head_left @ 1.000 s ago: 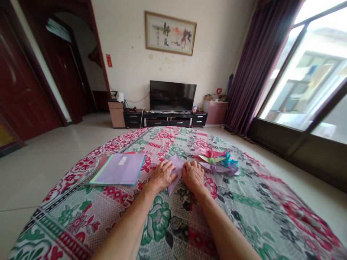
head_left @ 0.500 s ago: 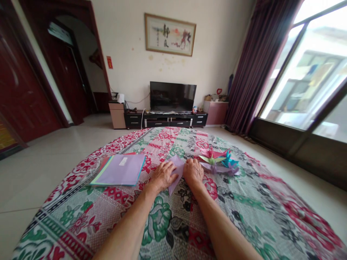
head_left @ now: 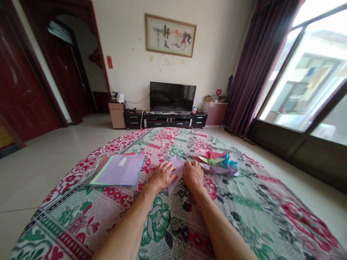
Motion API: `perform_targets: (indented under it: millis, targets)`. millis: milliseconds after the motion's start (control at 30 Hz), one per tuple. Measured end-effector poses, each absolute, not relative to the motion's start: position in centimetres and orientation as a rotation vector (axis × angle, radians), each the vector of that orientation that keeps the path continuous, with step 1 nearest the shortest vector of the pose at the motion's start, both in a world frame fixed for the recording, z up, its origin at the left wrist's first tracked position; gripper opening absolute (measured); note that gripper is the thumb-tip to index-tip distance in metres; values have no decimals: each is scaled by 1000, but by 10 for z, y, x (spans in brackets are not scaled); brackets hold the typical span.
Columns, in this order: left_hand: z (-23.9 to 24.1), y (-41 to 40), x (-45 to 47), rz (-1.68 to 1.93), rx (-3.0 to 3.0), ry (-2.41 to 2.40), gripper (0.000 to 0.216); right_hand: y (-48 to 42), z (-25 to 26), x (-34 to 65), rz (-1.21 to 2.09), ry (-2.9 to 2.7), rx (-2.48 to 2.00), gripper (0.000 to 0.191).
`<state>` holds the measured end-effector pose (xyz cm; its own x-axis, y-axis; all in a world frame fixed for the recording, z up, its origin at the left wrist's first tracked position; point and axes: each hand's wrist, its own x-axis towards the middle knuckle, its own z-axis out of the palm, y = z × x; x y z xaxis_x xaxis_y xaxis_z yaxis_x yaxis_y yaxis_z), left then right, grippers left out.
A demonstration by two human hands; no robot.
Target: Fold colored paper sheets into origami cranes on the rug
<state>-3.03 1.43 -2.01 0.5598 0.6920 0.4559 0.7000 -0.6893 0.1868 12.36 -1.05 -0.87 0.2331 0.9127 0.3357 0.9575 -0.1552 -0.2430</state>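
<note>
A folded lilac sheet of paper (head_left: 176, 172) lies on the flowered cloth (head_left: 173, 216) in front of me. My left hand (head_left: 162, 176) rests flat on its left side, fingers stretched over the paper. My right hand (head_left: 193, 175) presses on its right edge with the fingers bent down onto the fold. Just right of my right hand lie several folded paper figures (head_left: 217, 161) in pink, green, teal and lilac.
A stack of coloured paper sheets (head_left: 119, 169) in a clear sleeve lies on the cloth to the left. Tiled floor (head_left: 40, 169) surrounds the cloth. A TV (head_left: 172, 96) on a low cabinet stands at the far wall; curtains (head_left: 252, 68) and a large window are on the right.
My right hand has slid a little up along the paper's right edge. My left hand and the paper have stayed in place.
</note>
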Motion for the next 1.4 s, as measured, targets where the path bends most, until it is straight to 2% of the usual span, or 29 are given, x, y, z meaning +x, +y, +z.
perform_targets:
  millis: [100, 300, 567, 900, 1100, 1300, 1400]
  targets:
    - [-19, 13, -30, -833, -2773, -1266, 33, -7, -6, 124, -132, -1718, -2141, 32]
    - [-26, 18, -34, -1113, -2749, -1312, 54, -17, -4, 116, -217, -1904, -1803, 41]
    - [-28, 20, -35, -1125, -2739, -1344, 56, -17, -4, 116, -72, -1889, -1692, 39]
    - [-18, 21, -39, -1267, -2714, -1468, 66, -24, 1, 122, 92, -1781, -1504, 13]
    - [-15, 28, -44, -1376, -2477, -1720, 62, -34, 8, 124, 139, -1847, -1414, 19]
    - [-13, 29, -46, -1344, -2357, -1898, 43, -42, 16, 122, 173, -1959, -1470, 34]
    - [-16, 32, -47, -1425, -2250, -1998, 38, -44, 15, 123, 128, -2063, -1504, 28]
